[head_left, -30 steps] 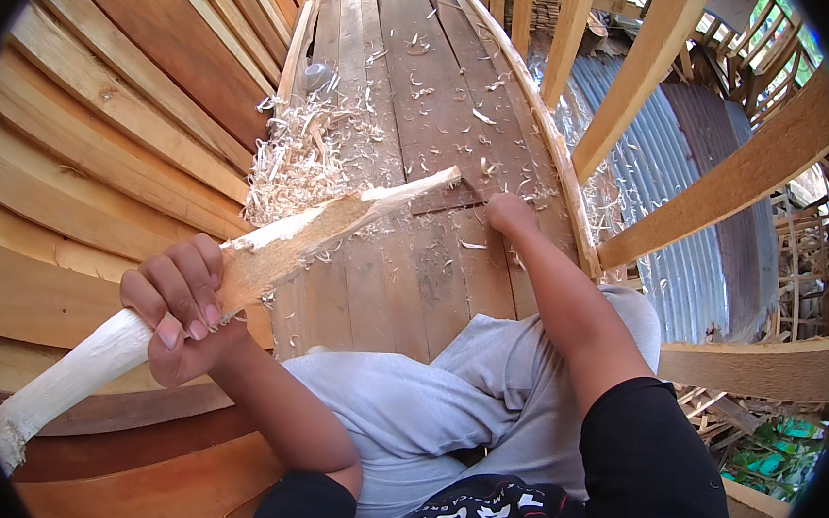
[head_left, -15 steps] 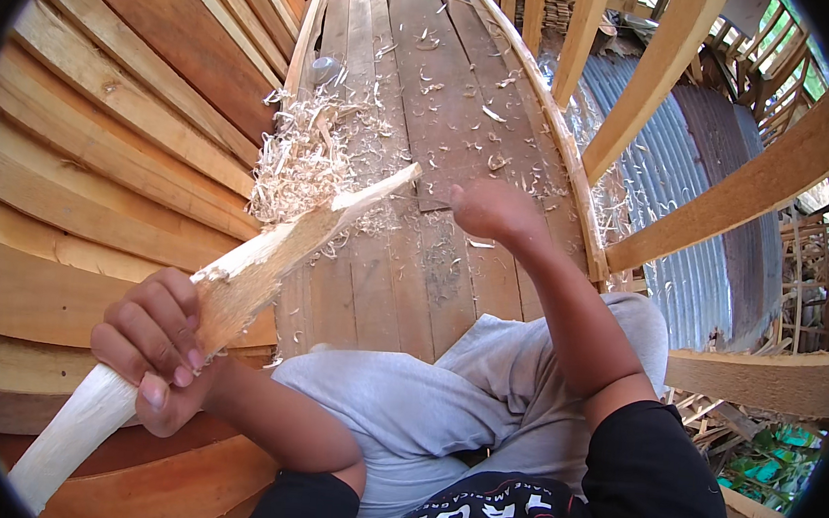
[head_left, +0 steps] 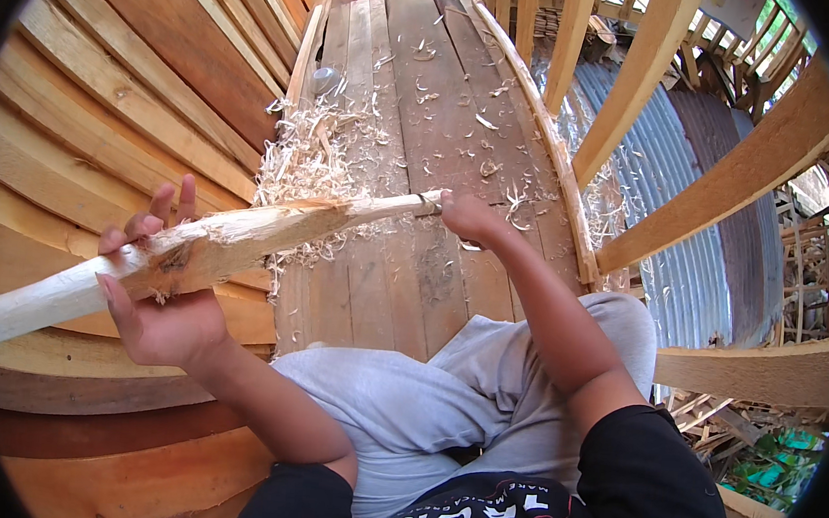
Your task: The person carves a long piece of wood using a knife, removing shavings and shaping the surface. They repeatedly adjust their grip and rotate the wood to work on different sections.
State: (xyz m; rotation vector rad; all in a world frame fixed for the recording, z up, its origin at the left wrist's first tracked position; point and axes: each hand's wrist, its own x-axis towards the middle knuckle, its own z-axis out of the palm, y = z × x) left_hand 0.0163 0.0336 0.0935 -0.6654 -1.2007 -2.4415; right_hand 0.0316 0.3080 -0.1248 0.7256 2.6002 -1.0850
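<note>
Left grip (head_left: 175, 330) spread under a peeled stick (head_left: 241, 238), right grip (head_left: 471, 220) curled at its thin end.

From where I stand, the pale stick slants from over the boards (head_left: 101, 161) past the plank floor's (head_left: 382, 305) left edge to above the floor's middle. Left palm and thumb sit on its near side, while the fingers stand loose and apart on its far side. Right fingers are folded closed at the tip; I can't tell what they pinch. Curled shavings (head_left: 307, 158) heap along the floor's left edge, just beside a small greyish round object (head_left: 325, 79), with more scattered toward the right edge, where a pale rail (head_left: 544, 128) runs.
</note>
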